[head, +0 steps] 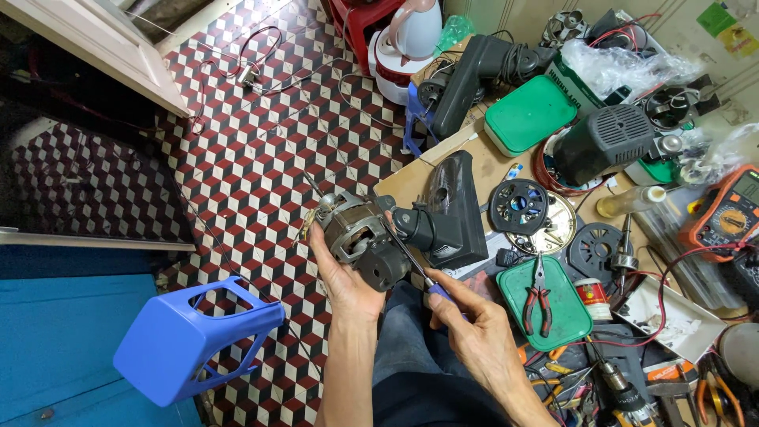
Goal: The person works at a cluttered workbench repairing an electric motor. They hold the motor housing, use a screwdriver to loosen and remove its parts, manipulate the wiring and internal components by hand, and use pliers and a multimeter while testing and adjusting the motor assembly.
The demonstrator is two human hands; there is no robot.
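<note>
Fingers of the left hand (341,273) cup a motor (357,241); right hand (466,328) apparently pinches a screwdriver (411,261).

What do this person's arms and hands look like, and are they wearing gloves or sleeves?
No gloves and no sleeves show. The left hand and right hand are bare, and both forearms are uncovered down to the bottom edge of the picture. No watch, ring or wristband is visible. The arms are lean, with slim fingers. Dark trousers show between them.
</note>
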